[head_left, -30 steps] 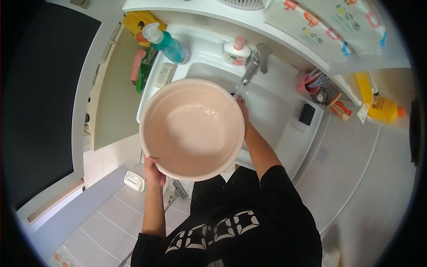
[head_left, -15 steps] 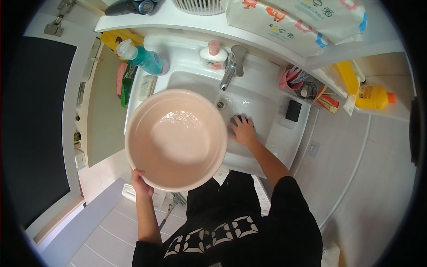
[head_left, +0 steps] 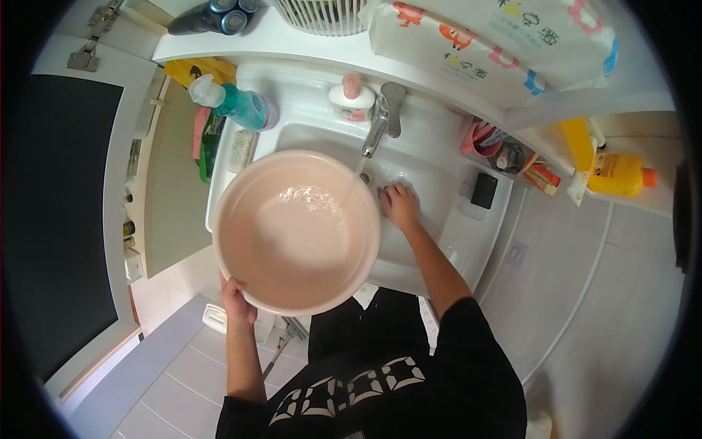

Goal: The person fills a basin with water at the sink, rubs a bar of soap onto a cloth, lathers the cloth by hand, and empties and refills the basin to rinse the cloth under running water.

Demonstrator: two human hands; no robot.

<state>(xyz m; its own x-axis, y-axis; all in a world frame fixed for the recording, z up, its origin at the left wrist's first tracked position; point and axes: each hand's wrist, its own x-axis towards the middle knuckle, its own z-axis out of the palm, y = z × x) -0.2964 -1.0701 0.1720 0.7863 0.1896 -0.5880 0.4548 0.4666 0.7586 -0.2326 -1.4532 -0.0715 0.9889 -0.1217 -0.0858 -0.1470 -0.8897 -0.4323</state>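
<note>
A large pale pink plastic basin rests over the left part of the white sink. My left hand grips its near-left rim, thumb over the edge. A thin stream of water runs from the chrome faucet toward the basin's far-right side. Just right of the basin, my right hand is down in the sink with its fingers curled over a small dark thing, mostly hidden under them.
Behind the basin stand a teal spray bottle, a white pump bottle and a brush. A black soap-like block and pink cup lie to the right. A shelf with wipes packs overhangs the back.
Water now flows from the faucet. The basin and my left hand have shifted slightly right. My right hand has moved slightly nearer the faucet, its fingers covering more of the dark thing.
</note>
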